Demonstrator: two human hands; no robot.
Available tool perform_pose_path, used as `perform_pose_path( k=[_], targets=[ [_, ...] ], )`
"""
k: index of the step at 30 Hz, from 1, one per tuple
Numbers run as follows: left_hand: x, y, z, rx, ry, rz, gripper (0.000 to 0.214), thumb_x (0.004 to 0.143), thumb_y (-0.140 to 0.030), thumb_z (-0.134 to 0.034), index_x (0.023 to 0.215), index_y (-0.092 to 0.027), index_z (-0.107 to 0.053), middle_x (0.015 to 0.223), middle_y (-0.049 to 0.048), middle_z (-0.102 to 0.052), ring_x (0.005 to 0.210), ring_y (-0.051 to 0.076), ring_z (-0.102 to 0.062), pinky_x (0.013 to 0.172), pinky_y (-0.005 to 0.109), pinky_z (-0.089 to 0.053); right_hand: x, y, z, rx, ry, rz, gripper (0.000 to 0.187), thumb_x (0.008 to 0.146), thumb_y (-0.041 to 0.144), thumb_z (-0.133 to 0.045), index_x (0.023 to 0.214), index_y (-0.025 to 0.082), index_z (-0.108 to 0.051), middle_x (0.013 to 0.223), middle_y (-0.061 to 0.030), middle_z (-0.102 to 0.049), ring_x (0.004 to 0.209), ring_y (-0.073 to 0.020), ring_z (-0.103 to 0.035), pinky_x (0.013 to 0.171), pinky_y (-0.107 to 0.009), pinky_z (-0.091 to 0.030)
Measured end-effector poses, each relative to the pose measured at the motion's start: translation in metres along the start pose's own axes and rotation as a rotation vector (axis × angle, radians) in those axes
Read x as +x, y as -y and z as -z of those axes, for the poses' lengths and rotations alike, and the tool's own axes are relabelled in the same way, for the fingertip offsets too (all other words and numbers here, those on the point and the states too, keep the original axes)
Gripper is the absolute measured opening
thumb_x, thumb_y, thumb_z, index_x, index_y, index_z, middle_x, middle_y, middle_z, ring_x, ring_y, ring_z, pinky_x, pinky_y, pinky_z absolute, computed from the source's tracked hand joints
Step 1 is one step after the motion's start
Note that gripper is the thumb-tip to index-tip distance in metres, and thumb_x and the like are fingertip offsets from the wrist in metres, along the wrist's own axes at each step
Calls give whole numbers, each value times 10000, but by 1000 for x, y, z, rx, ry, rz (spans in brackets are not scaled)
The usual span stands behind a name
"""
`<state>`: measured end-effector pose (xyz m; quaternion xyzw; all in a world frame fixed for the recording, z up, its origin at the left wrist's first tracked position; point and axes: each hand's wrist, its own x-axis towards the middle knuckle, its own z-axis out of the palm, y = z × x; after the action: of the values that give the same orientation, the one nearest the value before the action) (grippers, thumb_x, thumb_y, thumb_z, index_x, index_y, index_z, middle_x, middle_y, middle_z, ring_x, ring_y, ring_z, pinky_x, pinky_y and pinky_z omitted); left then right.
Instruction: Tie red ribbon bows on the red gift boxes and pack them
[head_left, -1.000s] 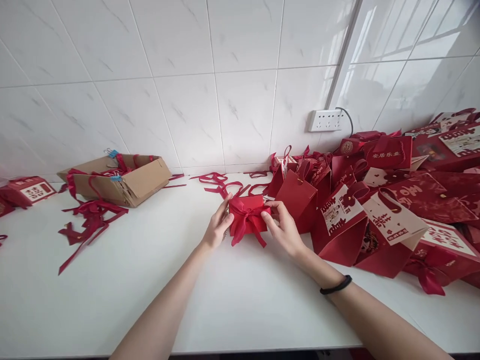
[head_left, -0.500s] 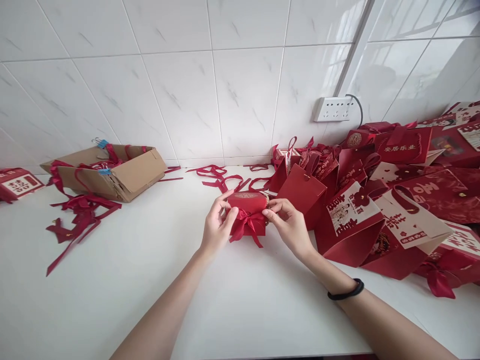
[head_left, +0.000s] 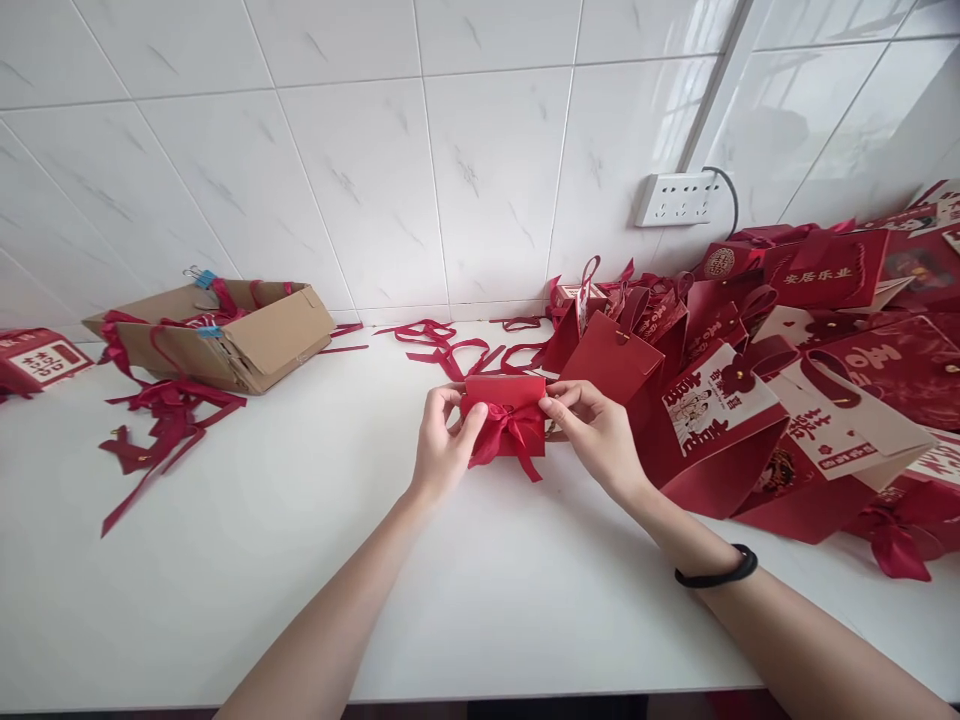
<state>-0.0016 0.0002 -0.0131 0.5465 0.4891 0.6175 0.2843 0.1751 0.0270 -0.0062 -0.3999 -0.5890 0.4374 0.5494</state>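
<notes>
Between my two hands is a small red gift box (head_left: 491, 391) with a red ribbon bow (head_left: 514, 428) on its front. My left hand (head_left: 445, 437) grips the box's left side, thumb on the front near the bow and fingers behind. On the right side my right hand (head_left: 598, 433) pinches the upper corner, its thumb in front. A bit of gold cord shows beside the box under the right fingers. The back of the box is hidden from me.
Red and white gift boxes (head_left: 724, 400) crowd the right side of the white table (head_left: 300, 560). A cardboard box (head_left: 277, 340) holding ribbons stands at left, with loose ribbons (head_left: 169, 425) before it. More ribbons (head_left: 450, 350) lie near the tiled wall, below a power strip (head_left: 679, 200).
The small box has tipped so its front faces me more and its patterned top no longer shows. Both hands keep hold of it and sit slightly further right in view.
</notes>
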Motion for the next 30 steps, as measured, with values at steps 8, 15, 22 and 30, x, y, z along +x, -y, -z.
perform_pose_path(
  k=[8,15,22,30],
  targets=[
    [4,2,3,32,14,11,252,851,-377,-521,690,-203,-437,1072,48,-623,985,185,-585,819,289,-466,4,-2,2,45,-1,14,377,699,508,-700,594,175,-559,1140,-103,-609,980,-247,-636,629,-309,-610],
    [1,-2,0,72,9,3,314,845,-399,-518,640,-211,-372,629,-31,-431,601,117,-447,594,222,-405,6,1,3,94,-10,-70,377,666,494,-728,587,161,-570,1201,-133,-627,1024,-300,-639,626,-342,-615],
    [0,-3,0,124,14,14,294,865,-355,-481,649,-207,-347,578,-54,-322,506,88,-319,484,197,-311,8,3,5,76,-4,-95,381,661,499,-730,587,159,-577,1189,-124,-640,1074,-311,-620,626,-314,-618],
    [-1,-6,-1,121,47,32,270,873,-353,-463,670,-204,-364,570,-62,-321,509,83,-319,485,192,-299,7,6,6,108,-3,-157,382,661,504,-730,599,168,-559,1219,-101,-627,1035,-288,-644,589,-290,-620]
  ],
)
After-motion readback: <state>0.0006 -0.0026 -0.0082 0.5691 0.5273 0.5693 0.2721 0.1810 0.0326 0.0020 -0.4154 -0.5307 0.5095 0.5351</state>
